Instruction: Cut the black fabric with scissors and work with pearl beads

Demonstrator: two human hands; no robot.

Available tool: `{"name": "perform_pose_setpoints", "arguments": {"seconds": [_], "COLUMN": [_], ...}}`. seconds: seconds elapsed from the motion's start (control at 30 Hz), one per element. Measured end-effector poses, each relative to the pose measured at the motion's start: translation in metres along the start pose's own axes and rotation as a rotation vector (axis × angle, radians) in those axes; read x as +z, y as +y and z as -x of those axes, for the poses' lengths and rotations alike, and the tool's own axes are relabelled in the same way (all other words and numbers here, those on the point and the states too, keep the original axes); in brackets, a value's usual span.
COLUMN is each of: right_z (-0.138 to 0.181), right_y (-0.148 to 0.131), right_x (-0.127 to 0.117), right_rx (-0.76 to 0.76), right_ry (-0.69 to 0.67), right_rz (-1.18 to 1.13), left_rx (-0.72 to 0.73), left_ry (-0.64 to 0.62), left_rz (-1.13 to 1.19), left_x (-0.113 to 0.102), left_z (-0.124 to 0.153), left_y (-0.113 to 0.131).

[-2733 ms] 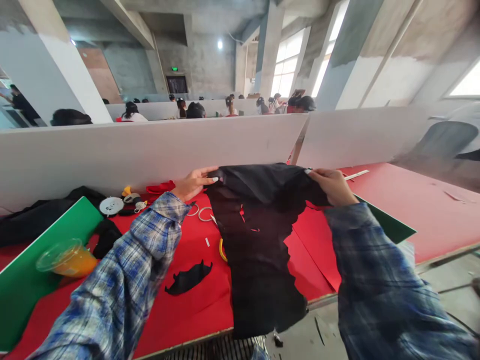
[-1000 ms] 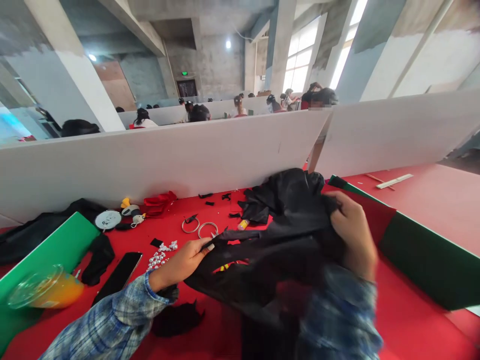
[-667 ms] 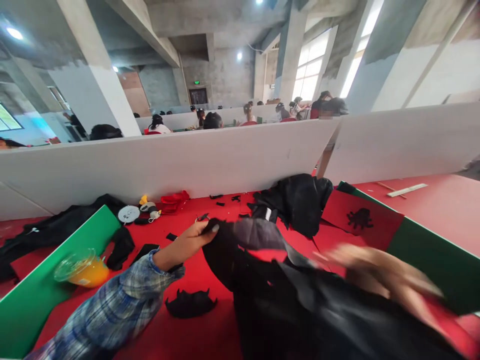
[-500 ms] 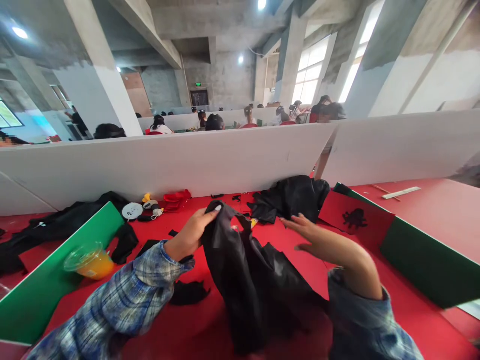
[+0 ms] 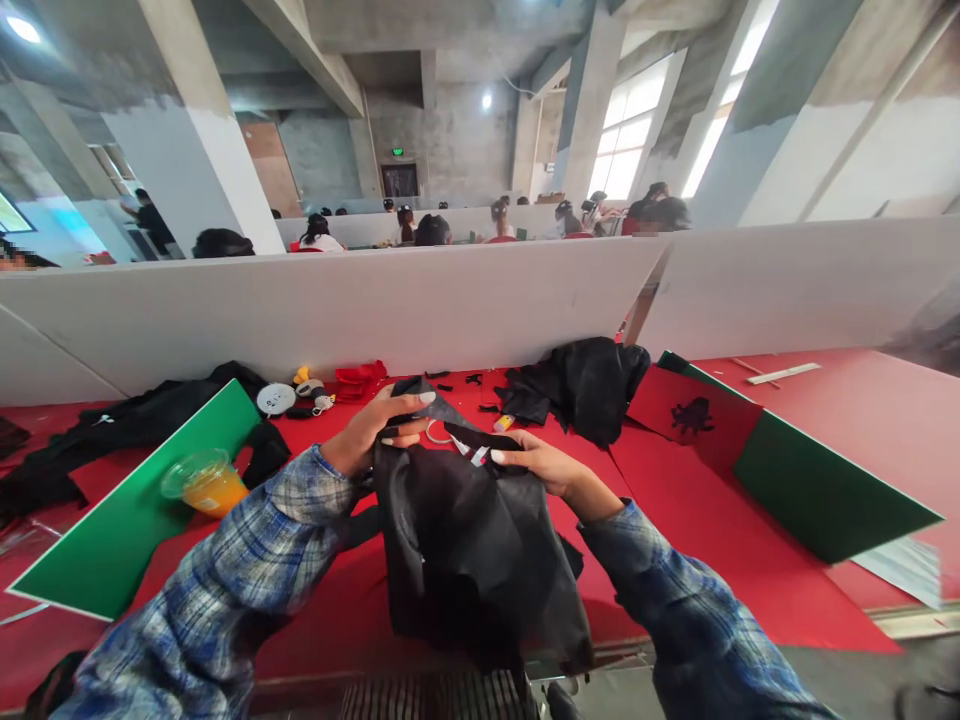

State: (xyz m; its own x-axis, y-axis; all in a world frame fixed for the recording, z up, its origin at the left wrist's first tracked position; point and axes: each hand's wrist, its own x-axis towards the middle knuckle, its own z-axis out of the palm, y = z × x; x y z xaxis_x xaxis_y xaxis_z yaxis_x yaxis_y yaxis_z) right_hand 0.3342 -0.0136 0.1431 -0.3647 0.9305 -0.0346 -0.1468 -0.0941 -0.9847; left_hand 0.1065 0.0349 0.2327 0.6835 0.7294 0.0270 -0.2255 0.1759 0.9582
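Observation:
A piece of black cloth (image 5: 465,540) hangs in front of me over the near edge of the red table (image 5: 675,500). My left hand (image 5: 379,425) grips its upper left edge with the fingers closed over the fold. My right hand (image 5: 540,462) pinches the upper right edge, thumb on top. Both hands are close together above the middle of the table, and the cloth droops between and below them.
A heap of black cloth (image 5: 581,385) lies by the white partition (image 5: 337,310). Green boards stand at left (image 5: 127,510) and right (image 5: 817,485). A cup of orange drink (image 5: 202,482), metal rings, a round white disc (image 5: 276,399) and small scraps lie on the table. Other people sit beyond the partition.
The cloth, earlier held spread wide, was gathered; my right hand let go, swung across, and now grips the cloth's top edge again close to my left hand.

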Motion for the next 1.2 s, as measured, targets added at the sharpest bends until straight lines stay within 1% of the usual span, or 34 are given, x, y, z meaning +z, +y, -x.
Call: {"name": "perform_pose_setpoints", "arguments": {"seconds": [0.03,0.1,0.17,0.23,0.3,0.37,0.4,0.43,0.5,0.6,0.67,0.73,0.87,0.93,1.0,1.03,1.1,1.13,1.2], "right_z": [0.002,0.006,0.011,0.019,0.027,0.035,0.039,0.042,0.048,0.053,0.053,0.051,0.048,0.051,0.06,0.066,0.078,0.082,0.085], "right_y": [-0.005,-0.016,-0.025,-0.028,-0.026,-0.02,-0.017,-0.014,-0.01,-0.006,-0.003,-0.001,0.004,0.002,-0.004,-0.008,-0.017,-0.02,-0.023], "right_x": [-0.002,-0.005,-0.007,-0.008,-0.007,-0.005,-0.005,-0.004,-0.003,-0.002,-0.002,-0.004,-0.016,-0.021,-0.025,-0.026,-0.025,-0.022,-0.012], "right_rx": [-0.02,-0.136,-0.277,-0.339,-0.304,-0.213,-0.163,-0.122,-0.073,-0.059,-0.035,0.013,0.12,0.13,0.131,0.138,0.134,0.107,0.005], "right_ry": [0.011,0.071,0.194,0.304,0.324,0.294,0.276,0.267,0.298,0.428,0.468,0.493,0.574,0.602,0.63,0.625,0.533,0.45,0.22], "right_rz": [0.058,0.215,0.365,0.418,0.348,0.266,0.276,0.336,0.567,0.991,1.184,1.285,1.376,1.423,1.454,1.462,1.422,1.35,1.078], "left_rx": [-0.009,-0.08,-0.133,-0.154,-0.165,-0.17,-0.158,-0.139,-0.097,-0.081,-0.076,-0.068,-0.058,-0.075,-0.12,-0.145,-0.16,-0.146,-0.113], "left_ry": [-0.015,-0.037,-0.048,-0.062,-0.077,-0.066,-0.047,-0.018,0.054,0.147,0.16,0.127,0.052,0.01,-0.014,-0.009,0.035,0.064,0.1], "left_rz": [-0.033,-0.147,-0.292,-0.401,-0.414,-0.337,-0.281,-0.225,-0.124,-0.015,0.023,0.004,-0.114,-0.171,-0.183,-0.168,-0.118,-0.095,-0.057], "left_x": [-0.002,-0.005,-0.008,-0.01,-0.013,-0.016,-0.018,-0.02,-0.024,-0.027,-0.025,-0.02,-0.013,-0.015,-0.022,-0.026,-0.033,-0.034,-0.031], "left_z": [0.003,0.008,0.012,0.016,0.019,0.022,0.023,0.023,0.024,0.028,0.031,0.036,0.045,0.049,0.052,0.053,0.055,0.055,0.055], "left_y": [0.0,-0.004,-0.011,-0.023,-0.035,-0.042,-0.044,-0.044,-0.042,-0.042,-0.048,-0.058,-0.073,-0.074,-0.071,-0.069,-0.065,-0.064,-0.063]}}
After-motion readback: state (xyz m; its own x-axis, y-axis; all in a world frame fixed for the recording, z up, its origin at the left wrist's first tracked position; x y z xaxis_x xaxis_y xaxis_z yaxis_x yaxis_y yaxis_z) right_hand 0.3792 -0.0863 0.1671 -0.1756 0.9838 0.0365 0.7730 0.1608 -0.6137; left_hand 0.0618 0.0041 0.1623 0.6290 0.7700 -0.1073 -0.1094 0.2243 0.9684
